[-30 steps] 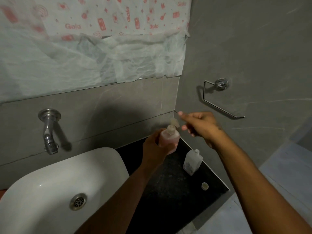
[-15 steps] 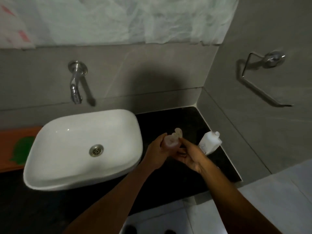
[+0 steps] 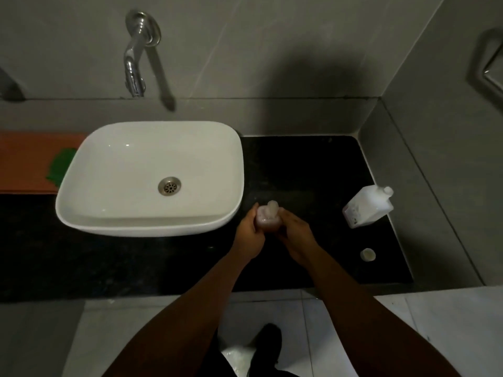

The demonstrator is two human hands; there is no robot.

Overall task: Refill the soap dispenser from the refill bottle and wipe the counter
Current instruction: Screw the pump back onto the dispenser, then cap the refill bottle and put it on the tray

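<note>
- Your forearms reach in from the bottom edge, over pale floor tiles, and meet above the black counter.
- Your left hand wraps the left side of the pink soap dispenser, fingers curled around it.
- Your right hand grips its right side; the pump head points away from you.
- The dispenser sits just right of the white basin, near its front corner.
- A small round cap lies on the counter to the right.
- Beyond it the white refill bottle stands by the wall, uncapped.
- Farthest, a chrome tap juts from the grey wall.
</note>
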